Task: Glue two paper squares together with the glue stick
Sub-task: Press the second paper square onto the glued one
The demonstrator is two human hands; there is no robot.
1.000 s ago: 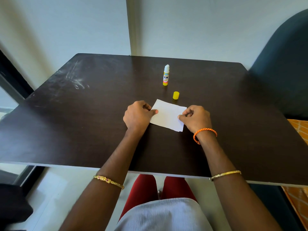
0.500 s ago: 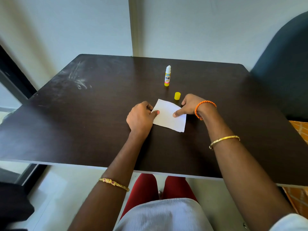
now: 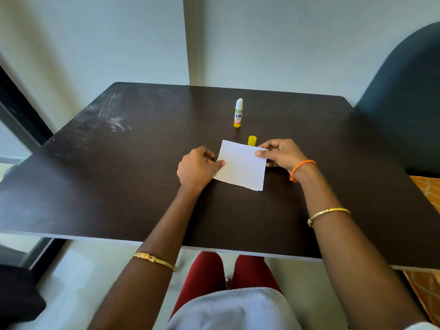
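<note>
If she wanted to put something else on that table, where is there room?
Wide bare stretches lie left of the left hand and right of the right hand, out to the table edges. It is crowded mid-table: the paper, cap and glue stick sit close together.

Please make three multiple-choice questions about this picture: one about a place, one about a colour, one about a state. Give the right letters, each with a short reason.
1. Where does the yellow cap stand?
A. between glue stick and paper
B. at the table's left edge
C. on the chair

2. What colour is the right wrist's braided band?
A. green
B. orange
C. blue

3. The glue stick is:
A. lying capped
B. held in a hand
C. upright, uncapped

Answers: 1 A, it stands just behind the paper, nearer than the stick. 2 B, it is plainly orange. 3 C, its white tip is bare and no hand touches it.
</note>
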